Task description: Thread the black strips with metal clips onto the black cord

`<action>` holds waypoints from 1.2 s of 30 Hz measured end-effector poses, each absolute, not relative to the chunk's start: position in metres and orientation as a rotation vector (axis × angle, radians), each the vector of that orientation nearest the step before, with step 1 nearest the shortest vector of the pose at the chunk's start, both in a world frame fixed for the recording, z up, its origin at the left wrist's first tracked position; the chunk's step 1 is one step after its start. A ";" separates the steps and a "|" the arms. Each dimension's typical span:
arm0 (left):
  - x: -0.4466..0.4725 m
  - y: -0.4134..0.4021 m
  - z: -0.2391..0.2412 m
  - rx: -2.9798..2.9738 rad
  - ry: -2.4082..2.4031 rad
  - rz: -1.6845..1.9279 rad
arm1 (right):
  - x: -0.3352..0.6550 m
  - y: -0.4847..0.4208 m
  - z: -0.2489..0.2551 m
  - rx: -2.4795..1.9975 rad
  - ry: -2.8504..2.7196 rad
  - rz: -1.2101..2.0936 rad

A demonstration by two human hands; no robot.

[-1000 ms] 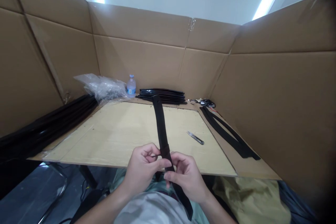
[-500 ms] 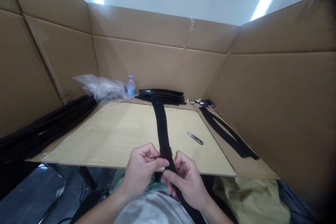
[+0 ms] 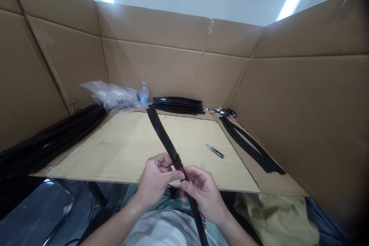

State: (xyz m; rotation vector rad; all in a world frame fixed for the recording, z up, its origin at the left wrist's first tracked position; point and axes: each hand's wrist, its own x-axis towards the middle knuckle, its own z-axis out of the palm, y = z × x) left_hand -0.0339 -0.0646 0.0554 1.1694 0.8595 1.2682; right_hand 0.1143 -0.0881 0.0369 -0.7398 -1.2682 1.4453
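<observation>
A long black strap (image 3: 163, 134) runs from the far middle of the table toward me and down past my lap. My left hand (image 3: 155, 178) pinches it at a small loop near the table's front edge, fingers closed. Just to the right, my right hand (image 3: 203, 194) grips the same strap a little lower, fingers curled round it. The strap's far end leans to the left, toward the water bottle (image 3: 143, 94).
A small pair of snips (image 3: 215, 151) lies on the wooden board (image 3: 121, 150). Black straps lie at the right (image 3: 250, 146), stacked at the back (image 3: 178, 105), and along the left (image 3: 57, 132). A clear plastic bag (image 3: 111, 94) sits beside the bottle. Cardboard walls enclose the table.
The strap's far end has swung from pointing straight ahead to leaning left. Both hands have shifted slightly up and turned the strap edge-on while keeping hold of it.
</observation>
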 end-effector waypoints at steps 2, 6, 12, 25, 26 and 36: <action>-0.033 -0.067 0.056 1.149 0.836 1.261 | 0.114 -0.089 0.039 -0.757 -1.244 1.449; -0.030 -0.072 0.058 1.119 0.819 1.241 | 0.113 -0.093 0.038 -0.743 -1.190 1.499; -0.030 -0.073 0.060 1.108 0.780 1.261 | 0.116 -0.093 0.031 -0.638 -1.163 1.448; -0.035 -0.072 0.062 1.216 0.864 1.164 | 0.118 -0.087 0.037 -0.695 -1.307 1.454; -0.035 -0.075 0.063 1.195 0.841 1.149 | 0.117 -0.088 0.037 -0.681 -1.283 1.484; -0.034 -0.081 0.064 1.099 0.670 1.072 | 0.115 -0.100 0.036 -0.750 -1.214 1.545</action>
